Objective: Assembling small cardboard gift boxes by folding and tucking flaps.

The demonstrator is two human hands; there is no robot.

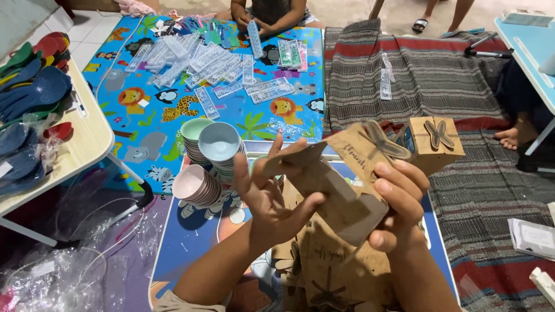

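Both my hands hold a flat brown cardboard gift box [341,173] with a butterfly-shaped flap, half folded, above a small table. My left hand [269,193] grips its left side, thumb under the card and fingers spread on one flap. My right hand [396,202] pinches the right edge. A finished brown box [433,144] with a butterfly closure stands just behind. More flat brown box blanks [326,266] lie piled under my hands.
Stacks of pastel bowls [211,156] stand left of my hands. An animal-print play mat [144,110] carries several clear packets [202,58]; another person's hands [254,23] work at its far edge. A low table [87,138] with flip-flops [29,86] is left, a striped rug [433,75] right.
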